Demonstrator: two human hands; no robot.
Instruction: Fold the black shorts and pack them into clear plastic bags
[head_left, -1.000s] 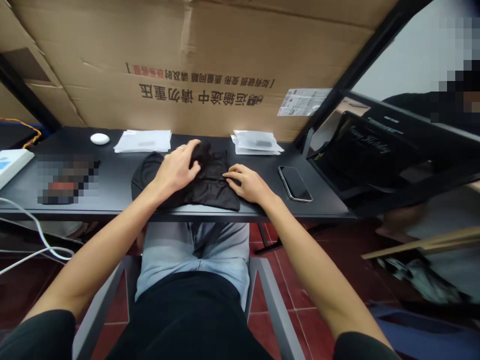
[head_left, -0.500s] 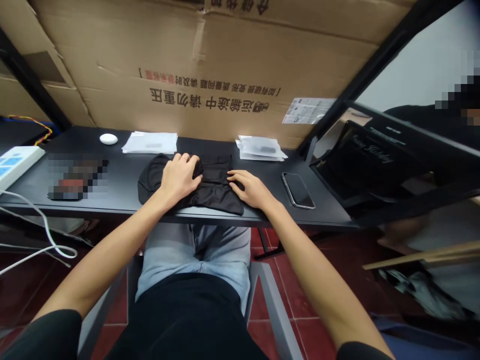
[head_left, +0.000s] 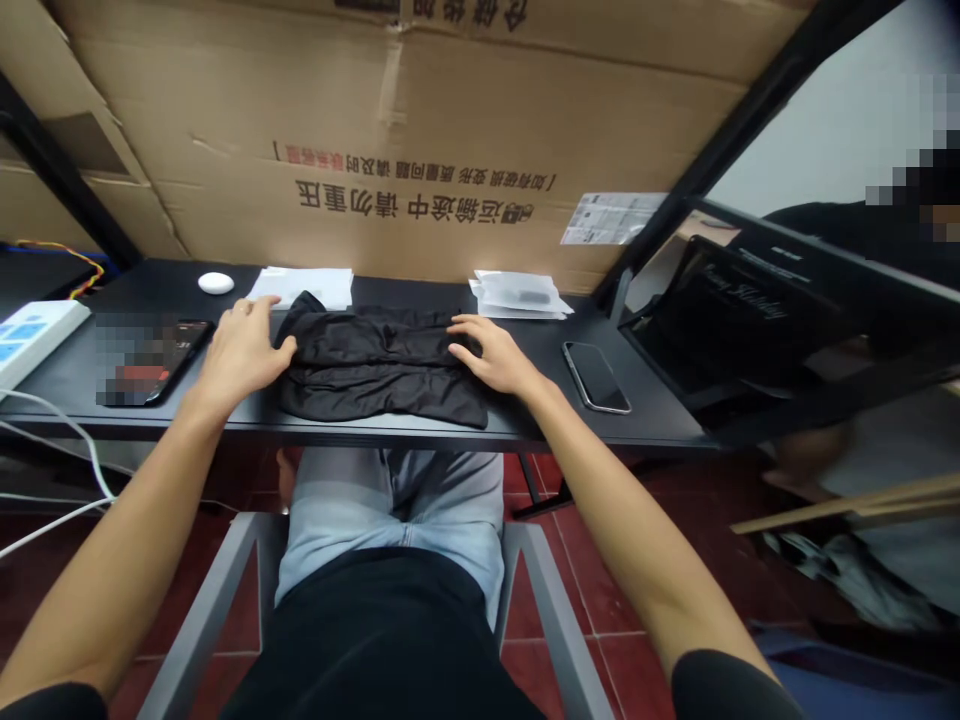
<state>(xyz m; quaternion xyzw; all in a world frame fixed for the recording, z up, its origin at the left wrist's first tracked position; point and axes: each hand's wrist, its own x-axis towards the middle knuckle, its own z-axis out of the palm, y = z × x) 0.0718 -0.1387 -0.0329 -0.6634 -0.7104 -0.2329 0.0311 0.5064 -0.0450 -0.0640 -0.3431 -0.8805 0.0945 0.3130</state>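
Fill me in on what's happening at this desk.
A person sitting at the desk has both hands at a piece of black cloth that lies creased along the front edge. The left hand is open at the cloth's left end, thumb by its edge. The right hand has its fingertips at the right end. A phone lies to the right, and two white stacks sit behind the cloth.

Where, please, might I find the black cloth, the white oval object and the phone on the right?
Black cloth [head_left: 379, 345]: head view, on its wrinkled middle.
White oval object [head_left: 216, 284]: head view, on the middle of its top.
Phone on the right [head_left: 597, 377]: head view, on the middle of its dark screen.
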